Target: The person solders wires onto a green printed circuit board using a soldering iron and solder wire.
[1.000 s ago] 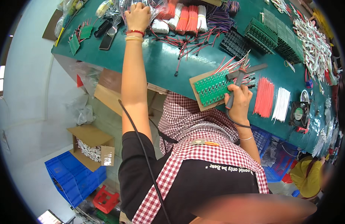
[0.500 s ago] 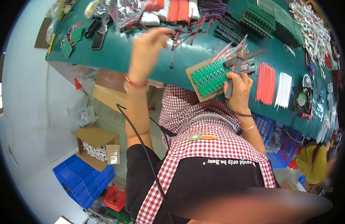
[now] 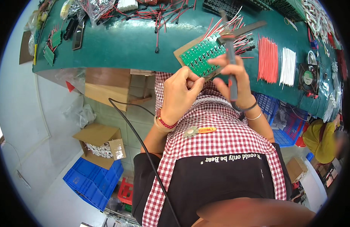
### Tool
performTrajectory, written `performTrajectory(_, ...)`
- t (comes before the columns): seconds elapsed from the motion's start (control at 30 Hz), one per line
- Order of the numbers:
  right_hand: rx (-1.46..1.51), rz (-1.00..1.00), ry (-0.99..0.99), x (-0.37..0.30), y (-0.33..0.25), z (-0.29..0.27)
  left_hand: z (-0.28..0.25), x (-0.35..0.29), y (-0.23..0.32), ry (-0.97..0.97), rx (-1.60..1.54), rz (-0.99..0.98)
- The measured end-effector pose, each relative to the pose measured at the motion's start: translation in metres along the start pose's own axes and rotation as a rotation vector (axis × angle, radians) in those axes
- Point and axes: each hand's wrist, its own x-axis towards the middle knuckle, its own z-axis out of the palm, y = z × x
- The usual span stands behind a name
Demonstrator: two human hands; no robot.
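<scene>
- Red-and-white checked cloth apron point(image 3: 216, 145), nearest.
- Left hand point(image 3: 179, 92): thumb and forefinger together at the near edge of the flat green circuit board point(image 3: 197, 56); pinch contents unclear.
- Right hand point(image 3: 243, 83): blurred, fingers partly spread, grip unclear; grey-handled tool point(image 3: 230, 53) crosses them, hiding board.
- Thin red-and-black leads point(image 3: 158, 20) beyond.

It's an electronics workshop!
Circuit board point(image 3: 199, 56) at the green worktop point(image 3: 118, 47), red wires point(image 3: 267, 60) and white wires point(image 3: 288, 68) right, blue crate point(image 3: 92, 181) near left!
</scene>
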Motion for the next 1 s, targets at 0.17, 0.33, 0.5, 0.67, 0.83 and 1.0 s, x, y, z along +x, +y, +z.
performTrajectory(0.17, 0.201, 0.005, 0.012, -0.009, -0.009, 0.012, -0.002, -0.004, 0.006, -0.054, -0.094, 0.121)
performTrajectory(0.33, 0.357, 0.061, 0.027, -0.004, -0.011, -0.011, -0.032, -0.008, 0.004, -0.038, -0.160, 0.046)
performTrajectory(0.5, 0.293, 0.012, -0.010, 0.006, -0.023, 0.006, -0.034, -0.011, 0.008, -0.019, -0.103, 0.104)
performTrajectory(0.67, 0.453, 0.050, -0.007, 0.002, -0.023, 0.017, -0.027, -0.014, 0.012, -0.043, -0.106, 0.181)
performTrajectory(0.83, 0.499, 0.094, -0.038, 0.011, -0.033, 0.010, -0.032, -0.010, 0.005, -0.034, -0.057, 0.201)
performTrajectory(1.0, 0.497, 0.106, -0.018, 0.012, -0.028, 0.009, -0.030, -0.011, 0.007, -0.027, -0.112, 0.204)
